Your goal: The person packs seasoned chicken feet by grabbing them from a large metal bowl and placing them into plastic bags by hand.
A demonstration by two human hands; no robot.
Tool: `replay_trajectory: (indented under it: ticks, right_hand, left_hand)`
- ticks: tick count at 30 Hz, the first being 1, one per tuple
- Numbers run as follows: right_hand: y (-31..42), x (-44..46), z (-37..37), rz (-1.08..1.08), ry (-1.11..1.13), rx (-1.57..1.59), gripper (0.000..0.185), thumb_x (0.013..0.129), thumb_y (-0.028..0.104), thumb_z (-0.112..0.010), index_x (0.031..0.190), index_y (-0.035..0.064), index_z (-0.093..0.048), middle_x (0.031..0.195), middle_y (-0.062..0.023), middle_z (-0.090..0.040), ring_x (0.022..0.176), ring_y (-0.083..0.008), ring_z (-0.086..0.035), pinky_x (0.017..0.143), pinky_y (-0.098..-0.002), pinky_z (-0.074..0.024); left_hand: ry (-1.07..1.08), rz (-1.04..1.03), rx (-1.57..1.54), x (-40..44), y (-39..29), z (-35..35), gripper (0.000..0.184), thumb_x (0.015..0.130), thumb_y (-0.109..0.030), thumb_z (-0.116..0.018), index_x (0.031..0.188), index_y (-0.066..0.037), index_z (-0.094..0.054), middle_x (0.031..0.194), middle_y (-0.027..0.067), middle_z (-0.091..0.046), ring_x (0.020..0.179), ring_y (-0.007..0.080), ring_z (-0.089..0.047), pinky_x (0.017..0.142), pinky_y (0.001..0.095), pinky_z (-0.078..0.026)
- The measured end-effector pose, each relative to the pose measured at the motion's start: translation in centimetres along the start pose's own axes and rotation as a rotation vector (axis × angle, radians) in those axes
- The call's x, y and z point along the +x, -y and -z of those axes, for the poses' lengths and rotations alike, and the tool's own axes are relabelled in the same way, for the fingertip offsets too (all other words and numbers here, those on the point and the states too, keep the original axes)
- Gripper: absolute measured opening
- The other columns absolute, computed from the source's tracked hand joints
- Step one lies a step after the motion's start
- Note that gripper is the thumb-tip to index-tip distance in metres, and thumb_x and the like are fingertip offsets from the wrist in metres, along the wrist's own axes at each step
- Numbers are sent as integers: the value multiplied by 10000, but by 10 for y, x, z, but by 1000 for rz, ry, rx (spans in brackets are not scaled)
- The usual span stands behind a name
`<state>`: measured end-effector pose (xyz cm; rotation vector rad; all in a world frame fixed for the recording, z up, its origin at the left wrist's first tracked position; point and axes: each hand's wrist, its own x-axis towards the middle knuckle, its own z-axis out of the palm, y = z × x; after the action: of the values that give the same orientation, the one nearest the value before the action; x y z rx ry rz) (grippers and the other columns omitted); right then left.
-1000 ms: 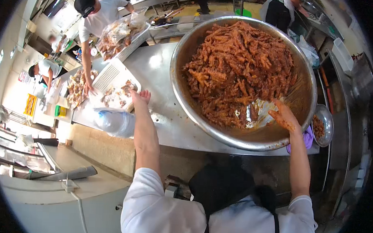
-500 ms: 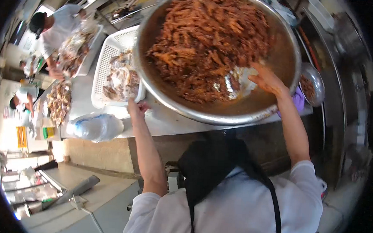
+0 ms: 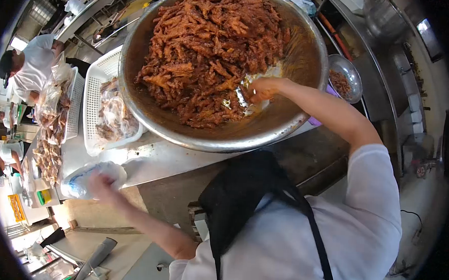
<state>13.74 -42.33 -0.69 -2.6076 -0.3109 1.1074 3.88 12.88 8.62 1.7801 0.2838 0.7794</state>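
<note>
A wide metal basin [image 3: 219, 142] holds a heap of chicken feet [image 3: 214, 39] in red-brown sauce. My right hand [image 3: 262, 88] is down inside the basin at the heap's right edge, its fingers curled against a shiny, whitish, partly see-through thing [image 3: 241, 98]. Sauce and my own fingers hide much of that thing, and its kind is unclear. On the left, my left hand [image 3: 104, 186] is smeared by motion over a clear plastic bundle [image 3: 85, 179] with blue marks, at the table's front edge. Whether it touches the bundle does not show.
White perforated crate [image 3: 94, 84] with plastic-wrapped pieces stands left of the basin. Beyond it are another crate, a pile of pale pieces [image 3: 47, 160] and a co-worker [image 3: 35, 64]. To the right, a metal bowl [image 3: 355, 80] holds brown bits.
My left hand has moved from the crate's front corner down and left to the plastic bundle. My right hand's fingers, spread before, now curl at the shiny thing. The whole view has shifted.
</note>
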Motion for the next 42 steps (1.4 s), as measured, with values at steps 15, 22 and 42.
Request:
replay_trajectory:
  ticks: [15, 22, 42]
  right_hand:
    - [27, 64, 16, -9, -654, 166, 322, 839, 298, -658, 792, -4, -555, 642, -145, -540, 571, -224, -532, 554, -406, -439]
    - [84, 1, 56, -1, -212, 197, 189, 868, 139, -558, 909, -32, -629, 711, -142, -595, 573, -206, -547, 536, -374, -460]
    - [31, 108, -87, 318, -298, -37, 438, 862, 352, -542, 1115, -5, -566, 947, -221, -629, 833, -335, -624, 713, -440, -502]
  left_hand:
    - [55, -299, 1006, 111, -3, 111, 436, 971, -383, -436, 1243, -69, -567, 1174, 160, -608, 1080, 311, -576, 905, 379, -457]
    - [226, -728, 1134, 96, -14, 75, 324, 959, -246, -476, 1206, -72, -593, 1240, 129, -576, 1165, 294, -516, 983, 380, -391]
    - [281, 275, 27, 9, 54, 34, 443, 922, -317, -533, 1260, -31, -515, 1195, 95, -552, 1100, 194, -505, 972, 317, -379]
